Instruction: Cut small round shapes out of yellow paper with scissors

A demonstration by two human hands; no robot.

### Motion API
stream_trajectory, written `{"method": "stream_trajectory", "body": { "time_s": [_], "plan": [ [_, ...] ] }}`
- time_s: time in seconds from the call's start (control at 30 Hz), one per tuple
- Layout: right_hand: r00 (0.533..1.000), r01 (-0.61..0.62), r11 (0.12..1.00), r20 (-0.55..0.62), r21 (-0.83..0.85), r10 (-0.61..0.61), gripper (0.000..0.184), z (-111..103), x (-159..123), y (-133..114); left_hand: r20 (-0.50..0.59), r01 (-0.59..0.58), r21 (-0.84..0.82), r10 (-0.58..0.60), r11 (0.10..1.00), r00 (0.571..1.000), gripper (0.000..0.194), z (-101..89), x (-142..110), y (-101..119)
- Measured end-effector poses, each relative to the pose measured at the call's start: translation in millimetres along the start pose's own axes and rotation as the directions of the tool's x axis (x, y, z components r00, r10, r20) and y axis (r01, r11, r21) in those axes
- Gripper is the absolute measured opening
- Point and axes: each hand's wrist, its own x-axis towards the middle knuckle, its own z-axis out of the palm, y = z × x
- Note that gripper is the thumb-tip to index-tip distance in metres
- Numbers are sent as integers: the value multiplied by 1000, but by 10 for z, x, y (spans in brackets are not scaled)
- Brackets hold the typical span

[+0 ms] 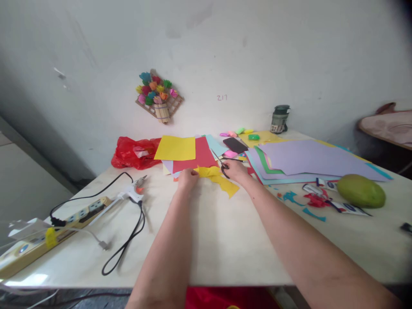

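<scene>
My right hand (237, 171) is closed on a pair of scissors (217, 158), whose blades point up and to the left over a red sheet (206, 151). My left hand (188, 178) pinches the left end of a ragged piece of yellow paper (228, 185), which stretches across the table toward my right hand. The scissor blades do not touch this yellow paper. Just behind my left hand, a square yellow sheet (175, 147) lies on top of the red one.
Stacked coloured paper (309, 159), glue tubes (349, 209), blue scraps (291, 197) and a green mango-like fruit (361, 190) lie to the right. A glue gun (135, 192), power strip (80, 214) and red plastic bag (128, 154) are at left. A dark phone (235, 145) lies behind.
</scene>
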Motion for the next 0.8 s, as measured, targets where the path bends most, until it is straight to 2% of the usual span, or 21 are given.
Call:
{"method": "stream_trajectory", "body": {
  "time_s": [0.1,0.2,0.3,0.43,0.57,0.63,0.67,0.73,0.8],
  "plan": [
    [1000,-12,1000,-20,-1,12,28,1,-3,-10,-9,58,-190,-61,980,998,3,-13,47,-60],
    [999,-16,1000,-39,4,16,29,-5,-10,-22,16,126,-484,-135,866,991,6,-25,97,-115],
    [999,-19,1000,-44,9,19,30,-12,-19,-31,-36,154,-619,-224,770,974,9,-44,131,-141],
    [999,-29,1000,-39,-6,28,29,-9,-29,-30,-243,197,-482,-346,854,906,18,-123,103,-134],
    [999,-32,999,-4,-8,32,26,-10,-39,-48,-327,343,-324,-445,881,834,26,-242,-20,-54],
    [999,-38,999,30,-22,38,27,-21,-48,-78,-372,415,-270,-491,869,787,38,-275,-85,21],
    [998,-40,999,50,-37,42,28,-28,-54,-100,-401,414,-249,-482,875,779,43,-278,-109,60],
    [994,-39,996,96,-79,46,33,-45,-68,-150,-418,400,-204,-449,894,790,46,-248,-135,127],
    [989,-25,991,139,-131,44,37,-58,-83,-201,-404,340,-165,-378,926,833,40,-173,-134,164]
  ]
}}
